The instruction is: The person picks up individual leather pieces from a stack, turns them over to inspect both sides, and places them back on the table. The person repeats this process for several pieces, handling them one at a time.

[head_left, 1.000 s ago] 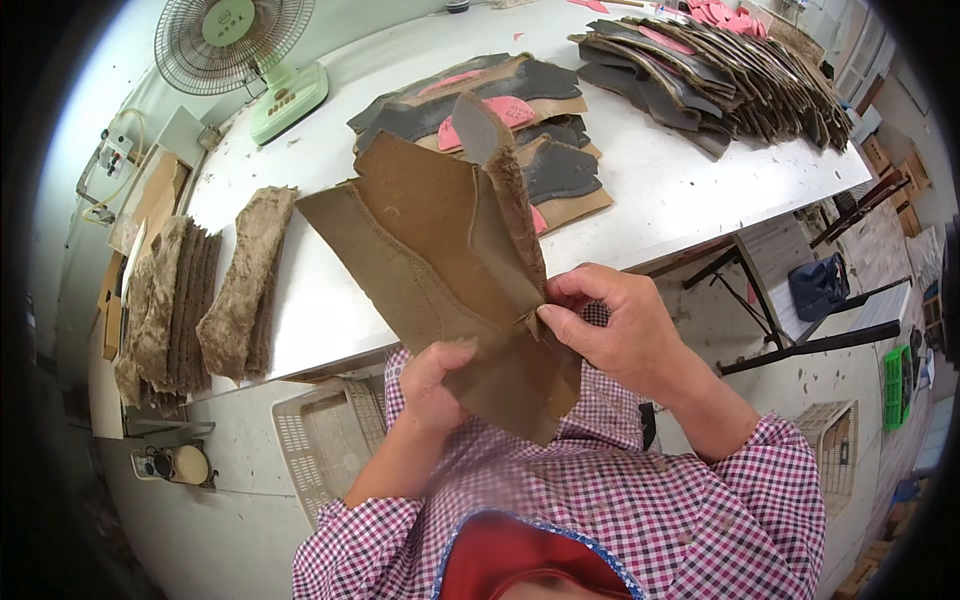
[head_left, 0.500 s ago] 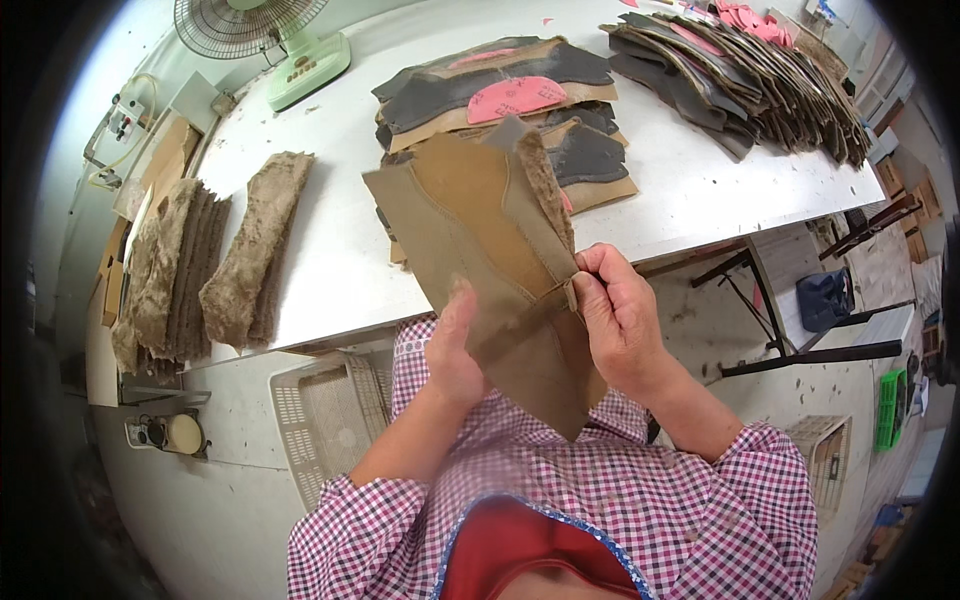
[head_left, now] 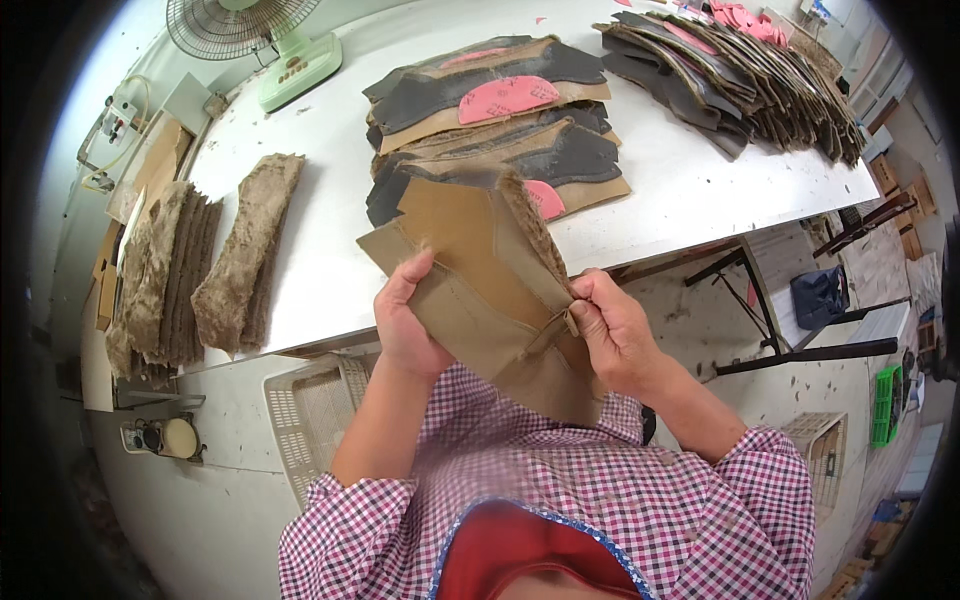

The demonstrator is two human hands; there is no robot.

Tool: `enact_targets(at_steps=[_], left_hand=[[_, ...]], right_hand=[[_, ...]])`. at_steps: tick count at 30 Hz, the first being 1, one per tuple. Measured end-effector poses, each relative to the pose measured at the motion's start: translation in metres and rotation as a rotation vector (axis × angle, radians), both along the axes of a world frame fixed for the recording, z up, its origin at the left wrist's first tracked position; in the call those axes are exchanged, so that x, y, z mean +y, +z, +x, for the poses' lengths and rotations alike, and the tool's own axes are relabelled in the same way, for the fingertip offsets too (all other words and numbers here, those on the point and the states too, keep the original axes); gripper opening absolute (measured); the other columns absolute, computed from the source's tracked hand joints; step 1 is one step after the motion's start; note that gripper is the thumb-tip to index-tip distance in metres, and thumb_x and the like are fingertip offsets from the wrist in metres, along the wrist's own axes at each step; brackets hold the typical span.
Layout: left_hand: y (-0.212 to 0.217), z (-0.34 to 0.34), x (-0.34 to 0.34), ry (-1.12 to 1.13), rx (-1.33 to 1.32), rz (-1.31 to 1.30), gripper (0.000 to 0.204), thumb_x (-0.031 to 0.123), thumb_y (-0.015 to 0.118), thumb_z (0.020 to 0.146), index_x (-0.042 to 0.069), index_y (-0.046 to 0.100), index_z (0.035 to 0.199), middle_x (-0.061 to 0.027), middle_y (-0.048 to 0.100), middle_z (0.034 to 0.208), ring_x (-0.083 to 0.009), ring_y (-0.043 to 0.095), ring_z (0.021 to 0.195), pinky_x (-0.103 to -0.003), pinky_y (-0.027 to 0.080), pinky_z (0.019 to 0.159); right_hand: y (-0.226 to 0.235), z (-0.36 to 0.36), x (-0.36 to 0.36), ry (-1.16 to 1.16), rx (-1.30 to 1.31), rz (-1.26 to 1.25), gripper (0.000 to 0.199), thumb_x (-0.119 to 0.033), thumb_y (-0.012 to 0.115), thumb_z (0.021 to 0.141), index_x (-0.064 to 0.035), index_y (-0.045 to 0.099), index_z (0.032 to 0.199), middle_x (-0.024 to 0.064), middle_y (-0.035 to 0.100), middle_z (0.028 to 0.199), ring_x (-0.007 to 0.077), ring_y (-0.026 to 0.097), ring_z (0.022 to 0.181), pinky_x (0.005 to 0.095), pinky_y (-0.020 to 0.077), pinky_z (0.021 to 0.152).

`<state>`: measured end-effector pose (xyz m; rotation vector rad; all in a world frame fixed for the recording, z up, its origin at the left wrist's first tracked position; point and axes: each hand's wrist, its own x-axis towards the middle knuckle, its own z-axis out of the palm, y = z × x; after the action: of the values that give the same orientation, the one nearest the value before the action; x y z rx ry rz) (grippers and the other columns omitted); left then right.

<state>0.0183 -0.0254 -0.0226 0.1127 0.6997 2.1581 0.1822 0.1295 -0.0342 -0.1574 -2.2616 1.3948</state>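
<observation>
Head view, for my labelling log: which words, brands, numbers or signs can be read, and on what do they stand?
Nothing reads reliably.
Large rounded pink piece: dark marks, too small and blurred.
Smaller pink piece below: dark marks, likewise unreadable.
Held brown piece: no lettering visible.

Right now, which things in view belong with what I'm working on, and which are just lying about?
In the job:
stitched brown piece, pinched by your right hand, left hand against it
probably, from similar materials: the grey-and-tan stacks and fuzzy brown strips on the table

Apparently just lying about:
pale green fan
beige crates
green crate
dark blue bag
</observation>
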Motion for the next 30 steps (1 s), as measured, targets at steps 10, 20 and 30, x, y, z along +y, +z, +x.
enact_targets(at_steps=[10, 20, 30], left_hand=[[0.013, 0.022, -0.004, -0.217, -0.065, 0.097, 0.052, 0.02, 0.047, 0.089, 0.0, 0.041, 0.136, -0.0177, 0.049, 0.135, -0.0346, 0.05, 0.121, -0.049, 0.04, 0.104], [0.002, 0.024, -0.022, -0.18, -0.001, 0.11, 0.051, 0.017, 0.051, 0.087, -0.003, 0.043, 0.133, -0.0195, 0.052, 0.132, -0.0335, 0.052, 0.119, -0.048, 0.042, 0.102], [0.023, 0.029, -0.012, -0.016, 0.038, -0.009, 0.053, 0.024, 0.048, 0.091, 0.001, 0.038, 0.138, -0.0176, 0.047, 0.136, -0.0346, 0.049, 0.123, -0.05, 0.041, 0.103]], right_hand=[[0.054, -0.047, 0.026, 0.086, -0.107, -0.92, 0.05, -0.029, 0.055, 0.097, -0.0007, 0.042, 0.137, 0.0076, 0.055, 0.128, 0.0164, 0.054, 0.113, 0.0323, 0.0438, 0.098], [0.022, -0.048, 0.044, 0.13, -0.059, -0.896, 0.026, -0.01, 0.062, 0.09, 0.0032, 0.063, 0.112, 0.0068, 0.068, 0.101, 0.0119, 0.065, 0.088, 0.0267, 0.054, 0.078], [0.014, -0.05, 0.031, -0.336, 0.094, -0.123, 0.029, -0.018, 0.059, 0.094, 0.0042, 0.061, 0.112, 0.0074, 0.066, 0.098, 0.0135, 0.062, 0.088, 0.0277, 0.0499, 0.081]])
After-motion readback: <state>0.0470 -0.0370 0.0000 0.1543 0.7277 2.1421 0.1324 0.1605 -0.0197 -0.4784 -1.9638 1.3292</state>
